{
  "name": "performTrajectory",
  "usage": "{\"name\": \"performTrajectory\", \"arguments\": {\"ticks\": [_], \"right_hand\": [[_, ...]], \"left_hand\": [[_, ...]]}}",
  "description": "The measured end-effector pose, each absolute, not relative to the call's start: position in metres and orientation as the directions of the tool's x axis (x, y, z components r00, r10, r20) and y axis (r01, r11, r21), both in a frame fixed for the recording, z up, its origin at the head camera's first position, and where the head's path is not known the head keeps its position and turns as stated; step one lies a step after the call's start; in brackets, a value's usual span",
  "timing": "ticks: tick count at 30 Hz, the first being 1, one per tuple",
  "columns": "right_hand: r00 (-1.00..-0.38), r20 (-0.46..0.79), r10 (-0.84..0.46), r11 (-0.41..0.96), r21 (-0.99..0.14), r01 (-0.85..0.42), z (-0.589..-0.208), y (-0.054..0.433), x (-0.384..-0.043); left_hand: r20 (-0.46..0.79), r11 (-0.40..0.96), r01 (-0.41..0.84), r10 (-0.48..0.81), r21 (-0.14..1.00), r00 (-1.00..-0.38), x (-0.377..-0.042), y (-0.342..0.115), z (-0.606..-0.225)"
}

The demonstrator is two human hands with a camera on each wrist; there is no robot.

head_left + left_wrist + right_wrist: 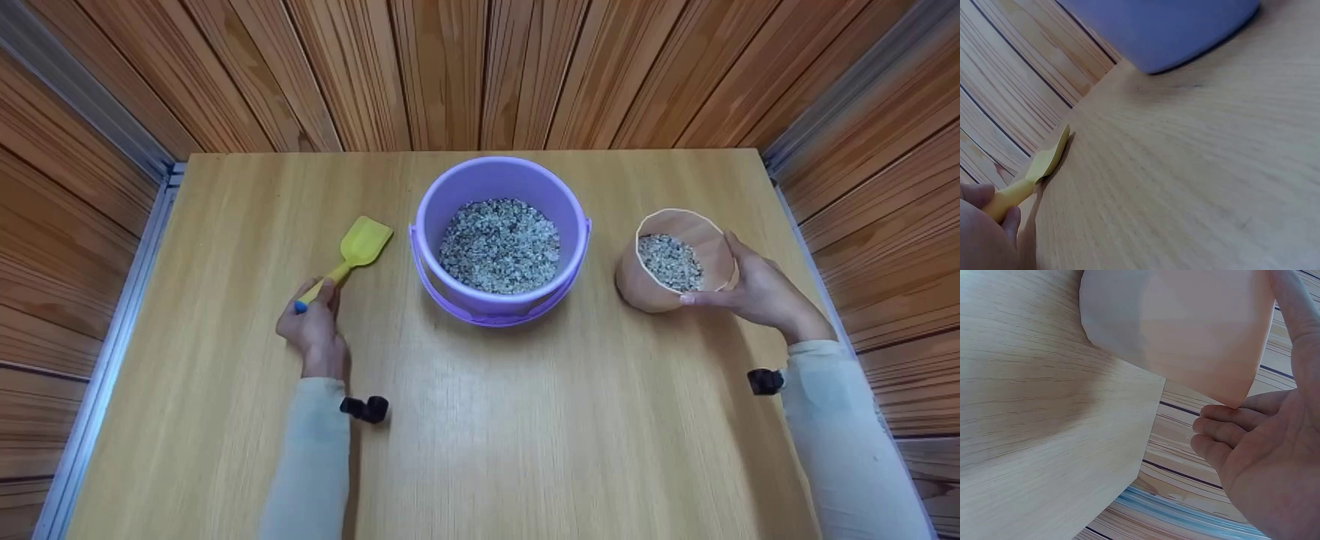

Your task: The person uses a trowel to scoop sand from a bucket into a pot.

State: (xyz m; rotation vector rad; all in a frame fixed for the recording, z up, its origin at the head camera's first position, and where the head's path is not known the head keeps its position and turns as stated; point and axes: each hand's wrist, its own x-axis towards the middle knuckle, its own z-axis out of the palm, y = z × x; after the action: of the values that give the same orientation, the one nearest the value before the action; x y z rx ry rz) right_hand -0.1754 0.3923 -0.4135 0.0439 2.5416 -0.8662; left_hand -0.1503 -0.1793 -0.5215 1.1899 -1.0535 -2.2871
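My left hand (311, 326) holds the handle of a yellow toy shovel (365, 241), whose blade points away over the table; a blue tip shows at the handle's end. In the left wrist view the shovel (1044, 163) lies low along the tabletop. A purple bucket (499, 307) with its handle folded down stands in the middle, holding speckled grey gravel (501, 244). To its right is a peach-coloured faceted pot (649, 289) with some of the same gravel (670, 261) inside. My right hand (772, 292) grips the pot at its rim, thumb on the near side, fingers on the far side.
The wooden table (480, 420) is bounded by wood-plank walls (450, 75) at the back and sides, with metal rails (112, 360) along the side edges. Small black cameras sit on both wrists, such as the left wrist camera (367, 409).
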Motion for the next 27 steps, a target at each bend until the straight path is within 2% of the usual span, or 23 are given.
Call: {"name": "performTrajectory", "arguments": {"ticks": [5, 12, 20, 24, 27], "right_hand": [[-0.898, -0.426, -0.111, 0.805, -0.568, 0.17, -0.414, 0.392, -0.176], [-0.902, -0.418, -0.111, 0.8, -0.576, 0.169, -0.415, 0.393, -0.175], [-0.911, -0.393, -0.124, 0.801, -0.581, 0.141, -0.413, 0.393, -0.174], [-0.92, -0.365, -0.142, 0.807, -0.581, 0.106, -0.413, 0.394, -0.174], [-0.917, -0.373, -0.14, 0.806, -0.581, 0.113, -0.414, 0.394, -0.174]], "left_hand": [[-0.522, -0.595, -0.086, -0.616, 0.799, -0.59, -0.148, -0.181, -0.524], [-0.425, -0.27, -0.336, -0.685, 0.902, -0.592, -0.143, -0.186, -0.522], [-0.303, 0.033, -0.44, -0.679, 0.897, -0.669, -0.136, -0.188, -0.516], [-0.275, 0.101, -0.46, -0.682, 0.882, -0.678, -0.134, -0.189, -0.515], [-0.286, 0.092, -0.466, -0.68, 0.88, -0.675, -0.135, -0.189, -0.514]]}}
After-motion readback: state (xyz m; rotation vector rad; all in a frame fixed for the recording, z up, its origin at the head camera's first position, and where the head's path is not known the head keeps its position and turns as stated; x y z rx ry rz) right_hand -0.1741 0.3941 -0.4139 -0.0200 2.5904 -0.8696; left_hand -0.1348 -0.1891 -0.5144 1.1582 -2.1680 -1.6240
